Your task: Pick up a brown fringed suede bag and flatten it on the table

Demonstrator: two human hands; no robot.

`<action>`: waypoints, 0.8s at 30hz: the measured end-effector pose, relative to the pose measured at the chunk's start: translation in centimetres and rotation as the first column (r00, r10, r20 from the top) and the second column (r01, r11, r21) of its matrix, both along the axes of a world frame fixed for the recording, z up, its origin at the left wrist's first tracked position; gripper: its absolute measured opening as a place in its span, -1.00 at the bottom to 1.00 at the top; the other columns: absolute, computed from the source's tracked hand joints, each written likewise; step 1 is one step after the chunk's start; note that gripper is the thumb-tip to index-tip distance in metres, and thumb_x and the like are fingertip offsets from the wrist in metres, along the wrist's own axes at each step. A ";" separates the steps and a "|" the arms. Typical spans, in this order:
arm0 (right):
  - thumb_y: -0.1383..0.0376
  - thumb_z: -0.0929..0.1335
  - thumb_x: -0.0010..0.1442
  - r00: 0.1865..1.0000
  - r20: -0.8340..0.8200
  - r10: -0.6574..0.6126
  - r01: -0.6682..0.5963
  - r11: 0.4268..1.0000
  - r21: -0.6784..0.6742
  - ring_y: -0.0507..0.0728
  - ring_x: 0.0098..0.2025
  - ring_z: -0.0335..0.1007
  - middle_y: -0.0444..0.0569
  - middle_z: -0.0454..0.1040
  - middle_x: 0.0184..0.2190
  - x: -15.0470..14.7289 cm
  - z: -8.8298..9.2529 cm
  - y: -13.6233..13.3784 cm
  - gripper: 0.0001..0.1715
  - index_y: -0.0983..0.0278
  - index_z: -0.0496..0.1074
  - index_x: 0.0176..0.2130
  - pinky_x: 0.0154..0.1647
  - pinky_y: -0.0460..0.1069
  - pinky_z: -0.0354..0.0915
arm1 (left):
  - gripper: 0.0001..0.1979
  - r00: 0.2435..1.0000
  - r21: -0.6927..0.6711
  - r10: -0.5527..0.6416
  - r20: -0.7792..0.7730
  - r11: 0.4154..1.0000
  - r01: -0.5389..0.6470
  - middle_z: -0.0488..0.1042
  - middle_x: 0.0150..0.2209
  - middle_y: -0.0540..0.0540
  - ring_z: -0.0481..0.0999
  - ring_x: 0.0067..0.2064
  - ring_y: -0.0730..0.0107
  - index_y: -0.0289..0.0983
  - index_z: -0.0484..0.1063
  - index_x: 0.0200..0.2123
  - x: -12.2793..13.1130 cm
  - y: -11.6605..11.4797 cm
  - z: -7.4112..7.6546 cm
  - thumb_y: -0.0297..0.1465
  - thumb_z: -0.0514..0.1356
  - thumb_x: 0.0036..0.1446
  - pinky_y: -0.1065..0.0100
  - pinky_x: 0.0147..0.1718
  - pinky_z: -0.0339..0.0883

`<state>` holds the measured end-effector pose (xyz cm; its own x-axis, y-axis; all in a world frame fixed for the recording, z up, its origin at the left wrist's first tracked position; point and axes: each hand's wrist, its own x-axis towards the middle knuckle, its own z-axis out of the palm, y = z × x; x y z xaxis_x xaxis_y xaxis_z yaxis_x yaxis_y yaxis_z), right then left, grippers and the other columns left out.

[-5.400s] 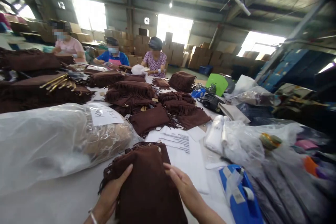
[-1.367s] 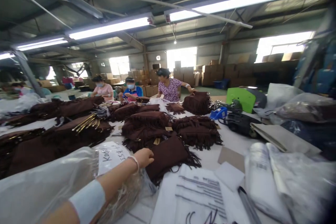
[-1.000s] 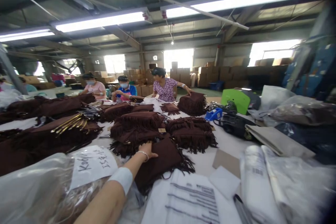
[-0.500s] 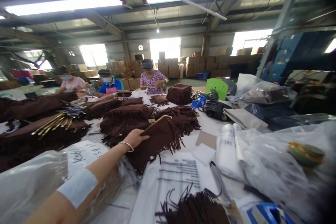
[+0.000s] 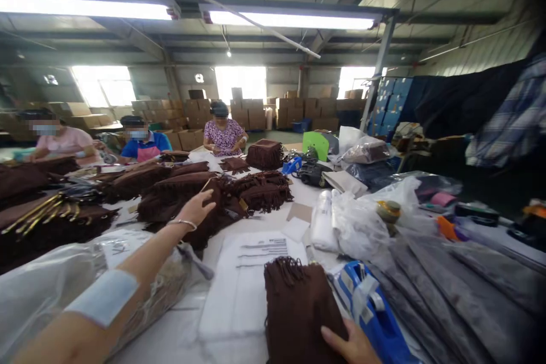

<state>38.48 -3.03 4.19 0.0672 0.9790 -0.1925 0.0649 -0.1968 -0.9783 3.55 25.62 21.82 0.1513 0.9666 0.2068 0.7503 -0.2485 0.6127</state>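
Observation:
My left hand [image 5: 197, 210] reaches out over the table and grips a brown fringed suede bag [image 5: 219, 205], holding it tilted up beside the piles of the same bags [image 5: 170, 190]. A bracelet circles that wrist and a pale patch sits on the forearm. My right hand [image 5: 350, 345] shows at the bottom edge, fingers lying on another brown fringed bag [image 5: 298, 307] that rests on the table close to me. Only part of this hand is visible.
A big clear plastic bag [image 5: 51, 290] lies at my left. White printed bags [image 5: 256, 273] cover the table centre. A blue tape dispenser [image 5: 371, 313], grey fabric [image 5: 447, 296] and plastic-wrapped items [image 5: 358, 222] are right. Three people [image 5: 222, 133] work at the far end.
My left hand picked one brown bag off the table and lifted it toward the piles. The view swung right and down, bringing my right hand and the near bag into sight.

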 end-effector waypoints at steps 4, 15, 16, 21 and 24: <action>0.10 0.40 0.06 0.923 -0.366 0.121 -0.119 0.992 0.027 0.28 -0.06 0.43 0.09 0.51 -0.11 -1.3 4.7 0.0 -0.43 0.32 0.39 0.02 0.04 0.17 0.29 | -0.29 0.944 -0.402 -0.240 0.226 0.860 0.314 0.56 -0.20 -0.32 0.52 -0.10 -0.04 -0.33 0.55 -0.23 2.1 -12.0 -7.6 0.18 0.00 0.01 0.12 -0.20 0.42; 0.25 0.30 0.16 0.628 0.758 0.175 -0.500 0.838 0.221 0.18 -0.19 0.39 0.06 0.51 -0.25 -8.3 16.4 2.8 -0.74 0.31 0.46 -0.18 -0.15 0.01 0.25 | -0.39 0.635 -0.525 0.134 0.761 0.702 0.481 0.38 0.09 -0.28 0.29 0.16 0.06 -0.28 0.35 0.08 2.1 -28.1 -13.5 -0.07 0.25 0.02 0.07 0.11 0.19; 0.28 0.28 0.17 0.533 0.834 0.146 -0.553 0.806 0.211 0.17 -0.19 0.38 0.04 0.50 -0.27 -9.3 17.6 2.7 -0.75 0.28 0.46 -0.17 -0.17 -0.01 0.22 | -0.41 0.608 -0.502 0.115 0.786 0.693 0.518 0.36 0.10 -0.27 0.27 0.18 0.06 -0.26 0.36 0.07 2.0 -28.9 -12.9 -0.10 0.27 0.02 0.07 0.12 0.19; 0.31 0.28 0.14 0.193 0.946 0.260 -0.772 0.635 -0.017 0.15 -0.18 0.39 -0.03 0.52 -0.23 -13.3 21.6 2.6 -0.66 0.13 0.44 -0.08 -0.22 -0.05 0.19 | -0.45 0.389 -0.331 0.062 0.919 0.657 0.677 0.32 0.14 -0.27 0.21 0.21 0.02 -0.24 0.33 0.10 2.7 -33.5 -10.1 -0.18 0.27 0.06 0.03 0.13 0.17; 0.28 0.33 0.07 0.010 0.932 0.362 -0.789 0.576 -0.215 0.18 -0.19 0.40 -0.01 0.53 -0.21 -14.7 22.5 2.9 -0.69 0.18 0.48 -0.13 -0.23 -0.04 0.20 | -0.50 0.278 -0.270 0.102 0.955 0.682 0.680 0.34 0.12 -0.30 0.23 0.19 0.00 -0.29 0.34 0.09 2.3 -34.5 -9.7 -0.20 0.22 0.12 0.03 0.13 0.15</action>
<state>23.82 -0.13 26.70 -0.6529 0.7295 -0.2039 0.7574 0.6269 -0.1824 5.89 -8.89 12.12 0.5590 0.8241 -0.0919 -0.3765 0.3509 0.8574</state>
